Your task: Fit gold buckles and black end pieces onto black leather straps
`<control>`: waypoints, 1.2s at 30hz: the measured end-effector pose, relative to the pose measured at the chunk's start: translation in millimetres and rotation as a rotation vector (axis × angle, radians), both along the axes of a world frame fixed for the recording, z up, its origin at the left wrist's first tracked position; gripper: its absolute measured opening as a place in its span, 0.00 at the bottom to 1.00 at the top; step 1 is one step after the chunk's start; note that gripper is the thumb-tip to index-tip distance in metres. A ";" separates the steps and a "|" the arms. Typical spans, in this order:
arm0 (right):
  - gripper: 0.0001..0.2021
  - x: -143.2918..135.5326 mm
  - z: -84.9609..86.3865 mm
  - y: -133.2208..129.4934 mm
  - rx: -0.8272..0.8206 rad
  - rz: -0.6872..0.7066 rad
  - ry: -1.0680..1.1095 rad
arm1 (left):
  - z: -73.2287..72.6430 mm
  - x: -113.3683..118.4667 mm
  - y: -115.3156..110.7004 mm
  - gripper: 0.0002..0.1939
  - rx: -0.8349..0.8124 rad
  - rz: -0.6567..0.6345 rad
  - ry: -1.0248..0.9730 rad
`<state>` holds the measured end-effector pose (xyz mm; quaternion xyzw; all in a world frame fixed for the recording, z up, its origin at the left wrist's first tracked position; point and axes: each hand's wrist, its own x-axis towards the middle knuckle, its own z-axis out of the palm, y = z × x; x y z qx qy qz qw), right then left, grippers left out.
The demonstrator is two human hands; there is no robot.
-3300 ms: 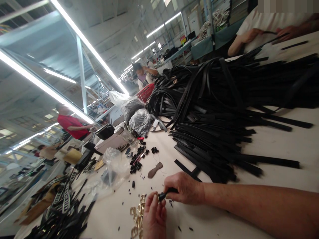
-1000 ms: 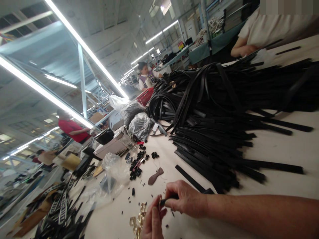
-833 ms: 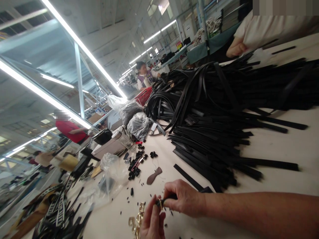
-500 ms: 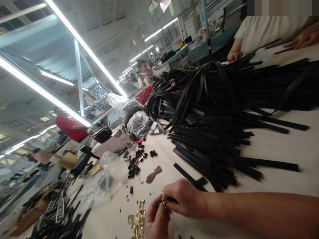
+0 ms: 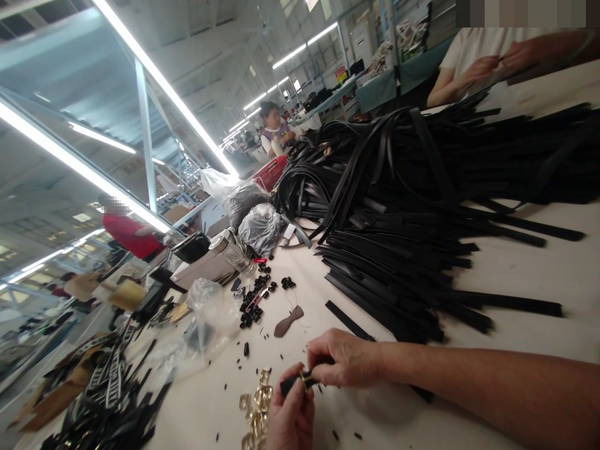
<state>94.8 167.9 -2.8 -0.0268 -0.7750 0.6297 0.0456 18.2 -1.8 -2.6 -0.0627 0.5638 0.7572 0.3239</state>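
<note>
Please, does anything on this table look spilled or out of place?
Perhaps the small black bits: they lie scattered on the table around the left hand and gold buckles, while the black pieces farther off sit mostly bunched. No damage is clear.

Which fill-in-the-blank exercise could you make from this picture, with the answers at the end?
1. The left hand and right hand hold a strap coloured ____.
2. The loose shiny buckles are coloured ____.
3. These buckles lie nearer the ____ hand.
4. The biggest heap of straps fills the picture's ____ side.

Missing words: black; gold; left; right.
</note>
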 end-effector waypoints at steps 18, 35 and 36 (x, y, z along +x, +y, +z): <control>0.10 0.6 3.7 -3.5 -0.361 0.090 -0.087 | 9.3 3.0 6.1 0.19 0.012 -0.118 0.037; 0.10 3.0 11.1 5.0 0.164 0.007 -0.058 | 20.9 6.4 6.4 0.23 -0.101 0.024 0.158; 0.10 3.1 12.1 6.8 0.158 0.019 -0.075 | 21.6 5.6 5.9 0.24 -0.106 0.054 0.153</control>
